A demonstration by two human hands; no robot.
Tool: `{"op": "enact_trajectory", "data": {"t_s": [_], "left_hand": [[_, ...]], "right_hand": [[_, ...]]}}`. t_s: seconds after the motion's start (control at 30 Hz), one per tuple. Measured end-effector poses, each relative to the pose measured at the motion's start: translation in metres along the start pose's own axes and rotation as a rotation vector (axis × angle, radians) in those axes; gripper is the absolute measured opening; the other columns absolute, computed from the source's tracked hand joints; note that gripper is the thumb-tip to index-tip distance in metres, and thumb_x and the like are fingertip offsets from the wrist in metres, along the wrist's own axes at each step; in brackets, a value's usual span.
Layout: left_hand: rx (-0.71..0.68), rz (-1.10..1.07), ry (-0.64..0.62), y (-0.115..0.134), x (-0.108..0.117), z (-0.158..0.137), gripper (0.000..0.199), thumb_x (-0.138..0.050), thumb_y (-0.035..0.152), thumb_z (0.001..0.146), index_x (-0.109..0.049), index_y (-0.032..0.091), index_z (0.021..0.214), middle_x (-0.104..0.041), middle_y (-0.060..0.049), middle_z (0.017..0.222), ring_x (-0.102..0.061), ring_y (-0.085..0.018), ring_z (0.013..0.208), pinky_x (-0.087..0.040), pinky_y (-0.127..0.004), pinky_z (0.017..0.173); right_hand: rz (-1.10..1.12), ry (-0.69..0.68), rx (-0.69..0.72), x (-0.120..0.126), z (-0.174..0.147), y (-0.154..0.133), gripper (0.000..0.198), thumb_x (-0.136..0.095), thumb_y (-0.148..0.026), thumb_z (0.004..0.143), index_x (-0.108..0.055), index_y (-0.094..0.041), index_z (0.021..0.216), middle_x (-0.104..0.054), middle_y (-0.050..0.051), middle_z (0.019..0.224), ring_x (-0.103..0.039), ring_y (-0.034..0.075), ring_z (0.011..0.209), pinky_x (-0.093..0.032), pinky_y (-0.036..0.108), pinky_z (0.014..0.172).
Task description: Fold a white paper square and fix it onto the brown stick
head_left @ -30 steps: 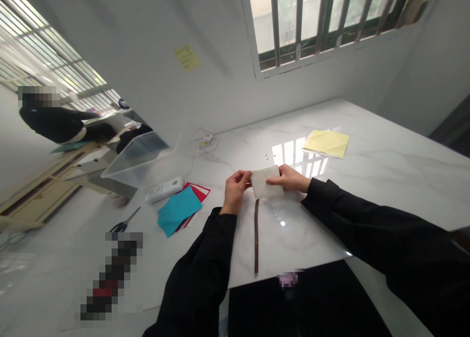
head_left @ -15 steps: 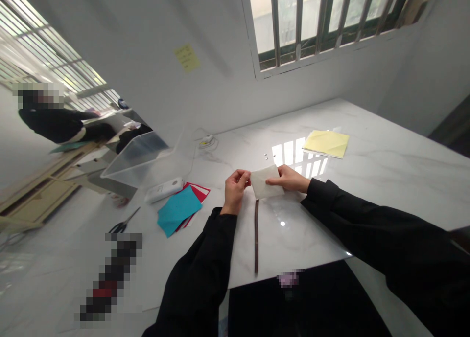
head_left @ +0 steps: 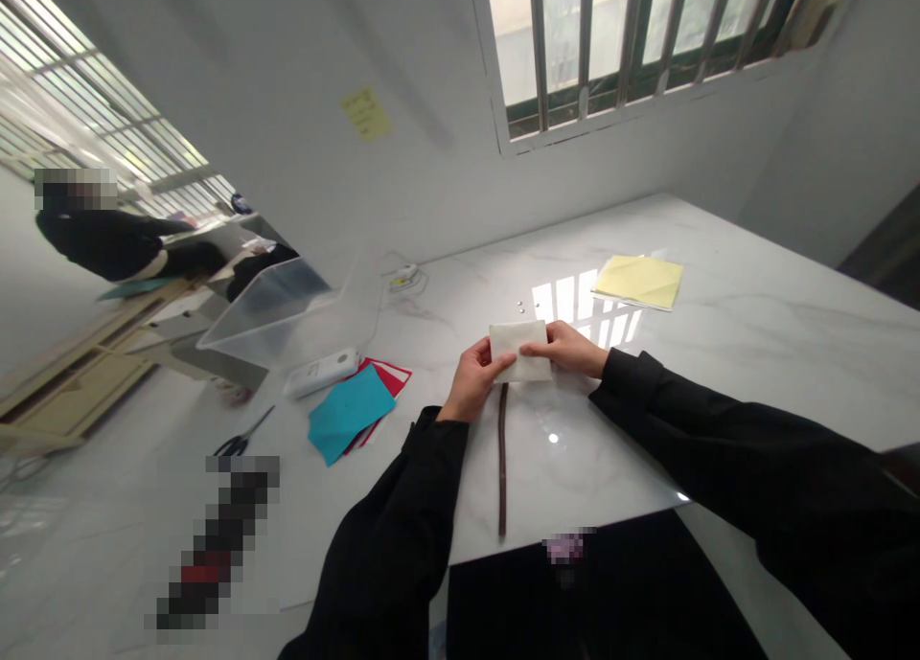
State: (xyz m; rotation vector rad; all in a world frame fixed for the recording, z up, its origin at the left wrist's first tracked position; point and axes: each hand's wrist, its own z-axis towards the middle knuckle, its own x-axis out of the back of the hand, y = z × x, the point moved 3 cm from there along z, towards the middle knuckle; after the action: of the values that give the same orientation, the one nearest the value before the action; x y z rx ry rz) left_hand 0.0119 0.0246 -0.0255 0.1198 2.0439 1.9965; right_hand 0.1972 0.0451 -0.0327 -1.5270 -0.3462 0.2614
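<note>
White marbled table [head_left: 762, 353]: brown strip [head_left: 502, 464], blue and red sheets [head_left: 351, 413], yellow-topped stack [head_left: 638, 282].

Daylight is pouring through the barred window [head_left: 608, 52], and the glossy tabletop [head_left: 762, 344] is throwing bright panes back as white glare [head_left: 575, 298]! A small hotspot [head_left: 553, 438] is gleaming nearer the front. The wall [head_left: 431, 186] is sitting in grey half-shade; black sleeves [head_left: 388, 507] are swallowing detail. Out left, another window [head_left: 107, 104] is stretching, slanting, going soft, and pixel blocks [head_left: 216, 545] are masking patches. Mid-frame, the pale paper [head_left: 518, 338] is coming through clearer.
</note>
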Motion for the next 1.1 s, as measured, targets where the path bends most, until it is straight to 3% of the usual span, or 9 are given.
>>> {"op": "enact_trajectory", "data": {"t_s": [0.1, 0.23, 0.4, 0.57, 0.77, 1.1], "left_hand": [[-0.009, 0.019, 0.007, -0.003, -0.002, 0.0, 0.055, -0.09, 0.038, 0.068, -0.073, 0.015, 0.115, -0.078, -0.011, 0.11, -0.073, -0.025, 0.096, -0.057, -0.038, 0.091], [-0.033, 0.03, 0.045, -0.005, 0.001, 0.002, 0.051, -0.09, 0.038, 0.067, -0.075, 0.015, 0.11, -0.078, -0.01, 0.108, -0.072, -0.024, 0.093, -0.056, -0.038, 0.091], [-0.077, 0.021, 0.172, -0.005, 0.01, 0.006, 0.05, -0.091, 0.039, 0.064, -0.076, 0.014, 0.104, -0.078, -0.01, 0.105, -0.071, -0.022, 0.091, -0.053, -0.035, 0.089], [-0.11, -0.05, 0.301, -0.006, 0.023, 0.01, 0.051, -0.091, 0.038, 0.061, -0.075, 0.013, 0.103, -0.077, -0.009, 0.1, -0.07, -0.021, 0.087, -0.053, -0.033, 0.085], [-0.126, -0.158, 0.403, -0.006, 0.031, 0.011, 0.052, -0.09, 0.037, 0.058, -0.072, 0.013, 0.1, -0.076, -0.009, 0.098, -0.069, -0.02, 0.085, -0.053, -0.033, 0.085], [-0.145, -0.186, 0.439, -0.013, 0.033, 0.012, 0.048, -0.086, 0.034, 0.061, -0.072, 0.013, 0.101, -0.075, -0.009, 0.096, -0.068, -0.019, 0.083, -0.052, -0.032, 0.082]], "right_hand": [[0.0, -0.013, 0.011, -0.003, -0.001, -0.002, 0.034, -0.079, -0.04, 0.079, -0.078, -0.012, 0.097, -0.079, 0.01, 0.098, -0.071, 0.021, 0.084, -0.056, 0.031, 0.077], [0.05, 0.043, 0.006, 0.002, 0.003, -0.003, 0.045, -0.076, -0.054, 0.082, -0.076, -0.013, 0.098, -0.075, 0.009, 0.091, -0.066, 0.017, 0.076, -0.052, 0.026, 0.065], [-0.046, 0.351, 0.042, 0.036, 0.012, 0.008, 0.054, -0.067, -0.069, 0.084, -0.072, -0.015, 0.087, -0.067, 0.005, 0.076, -0.062, 0.015, 0.067, -0.05, 0.025, 0.057], [-0.363, 0.577, 0.069, 0.061, 0.013, 0.022, 0.03, -0.073, -0.048, 0.084, -0.075, -0.018, 0.088, -0.073, 0.004, 0.077, -0.068, 0.017, 0.064, -0.053, 0.03, 0.067], [-0.6, 0.589, 0.195, 0.054, 0.029, 0.024, 0.014, -0.07, -0.028, 0.084, -0.078, -0.018, 0.091, -0.076, 0.005, 0.081, -0.07, 0.019, 0.076, -0.053, 0.031, 0.077], [-0.783, 0.559, 0.19, 0.037, 0.073, 0.03, 0.021, -0.072, -0.031, 0.085, -0.081, -0.019, 0.1, -0.076, 0.004, 0.087, -0.067, 0.018, 0.076, -0.05, 0.03, 0.076]]}}
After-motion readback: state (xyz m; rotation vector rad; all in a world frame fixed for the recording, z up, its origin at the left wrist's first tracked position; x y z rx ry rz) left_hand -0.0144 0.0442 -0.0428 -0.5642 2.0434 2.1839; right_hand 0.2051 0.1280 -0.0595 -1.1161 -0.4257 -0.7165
